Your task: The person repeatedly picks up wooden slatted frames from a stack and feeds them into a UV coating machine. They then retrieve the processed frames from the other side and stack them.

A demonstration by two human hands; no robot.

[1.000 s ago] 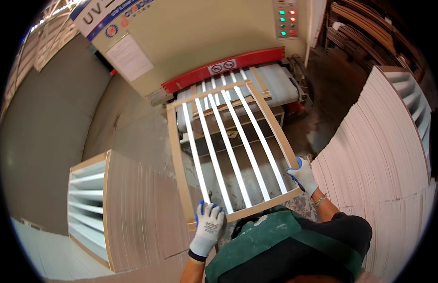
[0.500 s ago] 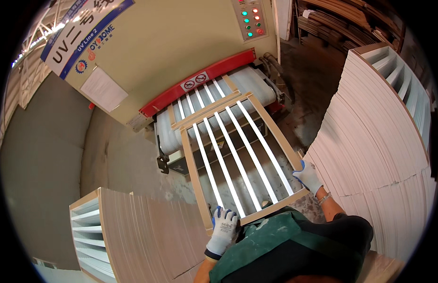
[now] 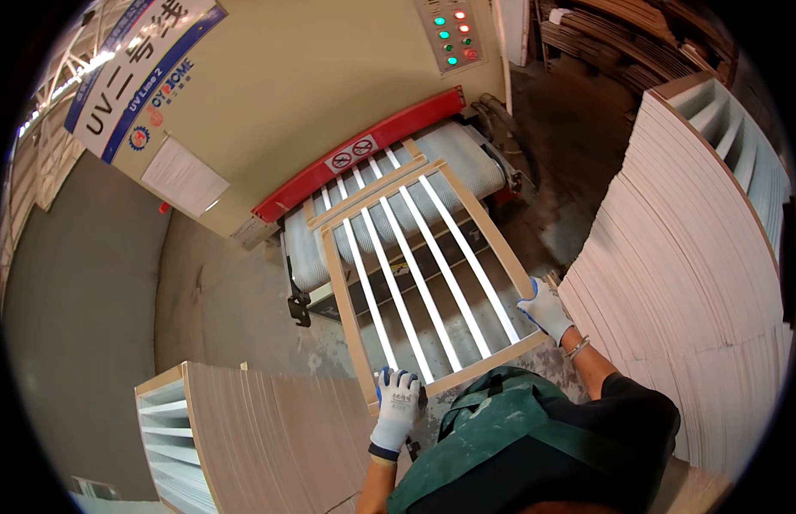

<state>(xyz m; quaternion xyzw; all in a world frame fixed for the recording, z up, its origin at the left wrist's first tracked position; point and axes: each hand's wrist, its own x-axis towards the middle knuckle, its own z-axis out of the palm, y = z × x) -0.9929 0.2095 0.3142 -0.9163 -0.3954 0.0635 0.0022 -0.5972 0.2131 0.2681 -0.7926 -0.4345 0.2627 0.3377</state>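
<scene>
A slatted frame with tan edges and several white slats slopes from the conveyor belt down to my body. Its far end rests at the belt's near edge, close behind a second, similar frame that lies partly under the machine's red guard. Gloved in white and blue, my left hand is closed round the near left corner. My right hand, gloved alike, grips the right rail a little above the near right corner. The fingers under the rails are partly hidden.
A large beige machine stands ahead, with a red guard bar and a lit button panel. Tall stacks of similar frames flank me, one on the left and one on the right. Brown boards fill the back right.
The held frame has moved forward and slightly left, further over the belt, with both my hands moving along. The frame ahead has slid deeper under the red guard.
</scene>
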